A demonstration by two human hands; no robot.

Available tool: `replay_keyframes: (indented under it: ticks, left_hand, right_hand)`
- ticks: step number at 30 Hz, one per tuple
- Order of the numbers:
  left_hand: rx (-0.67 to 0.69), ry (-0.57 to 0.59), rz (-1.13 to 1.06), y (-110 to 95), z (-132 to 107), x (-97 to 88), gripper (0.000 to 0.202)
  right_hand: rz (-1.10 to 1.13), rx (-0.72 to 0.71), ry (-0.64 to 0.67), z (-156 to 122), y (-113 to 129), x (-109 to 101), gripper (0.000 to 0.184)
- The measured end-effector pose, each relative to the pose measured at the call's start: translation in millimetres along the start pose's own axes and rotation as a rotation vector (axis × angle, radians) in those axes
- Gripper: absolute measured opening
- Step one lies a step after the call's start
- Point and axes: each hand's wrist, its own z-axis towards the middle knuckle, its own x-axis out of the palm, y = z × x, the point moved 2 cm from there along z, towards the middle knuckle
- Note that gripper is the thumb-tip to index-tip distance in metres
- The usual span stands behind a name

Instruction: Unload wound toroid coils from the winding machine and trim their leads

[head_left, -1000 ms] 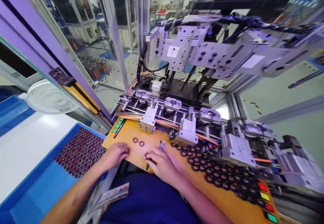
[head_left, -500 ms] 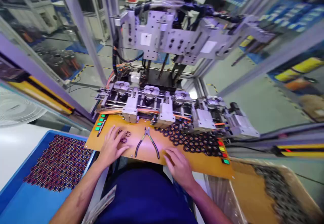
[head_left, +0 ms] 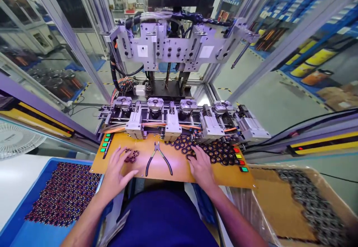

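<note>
My left hand (head_left: 116, 170) is open, fingers spread on the orange work plate (head_left: 179, 170). Its fingertips are at a small cluster of dark reddish slotted rings (head_left: 134, 158), none of them gripped. My right hand (head_left: 203, 167) is at the left edge of a group of black rings (head_left: 216, 151). Thumb and index finger close around one black ring (head_left: 190, 156), partly hidden by the fingers. Between my hands lies a pair of cutting pliers (head_left: 157, 153), jaws pointing away and dark handles spread.
Behind the plate stands a machine with several round metal fixtures (head_left: 155, 104) and an upper metal head (head_left: 175, 47). Green buttons (head_left: 104, 145) are at left, coloured buttons (head_left: 238, 156) at right. A blue tray (head_left: 49, 222) holds reddish rings; a lined box (head_left: 291, 209) holds grey parts.
My right hand has moved forward from the plate's front edge to the black rings and closed on one. My left hand stays by the reddish rings. The camera view has shifted.
</note>
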Motion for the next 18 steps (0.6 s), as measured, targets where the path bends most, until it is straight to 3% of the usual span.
replay_keyframes:
  ticks: [4,6,8,11,18]
  left_hand:
    - [-0.03,0.095,-0.319,-55,18,-16.8,0.041]
    - [-0.016,0.185,-0.51,-83,30,-20.4,0.044]
    - [-0.019,0.201,-0.692,-102,37,-23.3,0.045]
    - [-0.053,0.101,-0.812,-111,39,-28.4,0.035]
    - [0.104,-0.202,-0.62,-98,30,-41.1,0.03]
  right_hand:
    - [0.196,-0.074,0.03,19,53,-22,0.014]
    - [0.37,-0.117,0.043,30,89,-34,0.01]
    - [0.591,-0.153,0.03,39,119,-43,0.012]
    - [0.757,-0.189,0.051,48,142,-47,0.018]
    - [0.87,-0.123,0.273,64,148,-33,0.01]
